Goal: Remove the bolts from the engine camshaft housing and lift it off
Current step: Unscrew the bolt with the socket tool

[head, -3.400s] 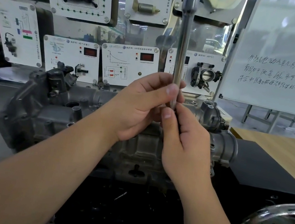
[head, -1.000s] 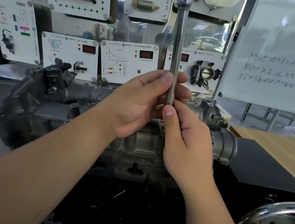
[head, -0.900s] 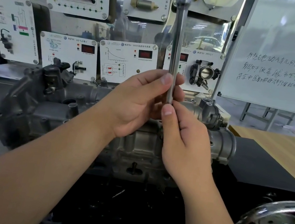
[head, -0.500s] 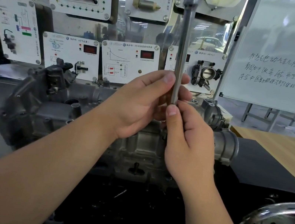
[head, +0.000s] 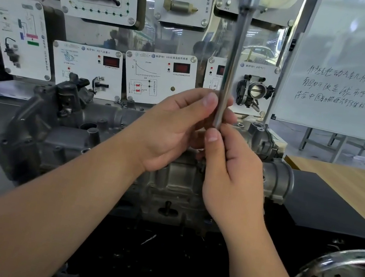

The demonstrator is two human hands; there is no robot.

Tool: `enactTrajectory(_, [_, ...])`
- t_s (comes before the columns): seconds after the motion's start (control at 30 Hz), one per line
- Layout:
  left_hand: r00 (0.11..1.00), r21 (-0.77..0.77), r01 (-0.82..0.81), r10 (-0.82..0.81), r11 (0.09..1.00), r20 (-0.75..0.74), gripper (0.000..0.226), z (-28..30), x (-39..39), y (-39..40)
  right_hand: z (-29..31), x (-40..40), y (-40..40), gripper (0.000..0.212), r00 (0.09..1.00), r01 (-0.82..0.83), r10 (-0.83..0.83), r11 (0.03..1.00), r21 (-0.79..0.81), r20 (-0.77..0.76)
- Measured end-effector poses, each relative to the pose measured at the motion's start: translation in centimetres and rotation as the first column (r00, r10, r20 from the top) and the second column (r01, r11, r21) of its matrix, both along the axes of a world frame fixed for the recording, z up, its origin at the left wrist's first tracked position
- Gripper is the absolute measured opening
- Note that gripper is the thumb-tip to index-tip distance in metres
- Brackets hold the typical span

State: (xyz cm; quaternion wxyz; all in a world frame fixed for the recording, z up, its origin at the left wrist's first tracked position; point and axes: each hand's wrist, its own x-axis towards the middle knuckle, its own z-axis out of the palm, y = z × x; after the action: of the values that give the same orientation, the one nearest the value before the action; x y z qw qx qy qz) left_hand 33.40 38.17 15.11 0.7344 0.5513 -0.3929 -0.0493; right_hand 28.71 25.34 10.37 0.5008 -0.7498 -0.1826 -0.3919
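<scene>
Left hand [head: 172, 134] and right hand [head: 230, 175] both pinch lower end of long metal extension bar [head: 234, 57], held upright above them, fingers curled around it. Grey camshaft housing [head: 74, 144] sits just behind and below both hands. Whiteboard [head: 357, 71] far right of hands.

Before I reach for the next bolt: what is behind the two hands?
Behind the left hand and right hand, which hold an upright extension bar, sits the grey engine housing. Its middle top, and any bolts there, are covered by the hands.
</scene>
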Motion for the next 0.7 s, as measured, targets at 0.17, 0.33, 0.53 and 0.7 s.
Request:
enactTrajectory(0.17, [0.999,0.007,-0.008,0.008,1.0,-0.039,0.026,0.25,-0.46,-0.17,-0.32,0.08,0.26,0.04,0.998,0.006,-0.004,0.999,0.034,-0.059])
enactTrajectory(0.33, [0.999,-0.088,0.03,-0.033,0.996,-0.034,0.023,-0.03,-0.05,-0.11,-0.46,0.3,0.13,0.033,0.999,0.048,-0.048,0.999,-0.004,0.019])
enactTrajectory(0.53, [1.0,0.004,-0.017,0.017,1.0,-0.017,0.018,0.01,-0.07,0.05,-0.01,0.04,0.1,0.036,0.999,-0.002,0.0,0.999,-0.047,-0.036])
enactTrajectory(0.7, [1.0,0.023,-0.018,0.018,1.0,-0.019,0.026,0.14,-0.51,-0.32,-0.3,0.07,0.29,0.033,0.999,-0.01,0.012,0.999,0.045,-0.047])
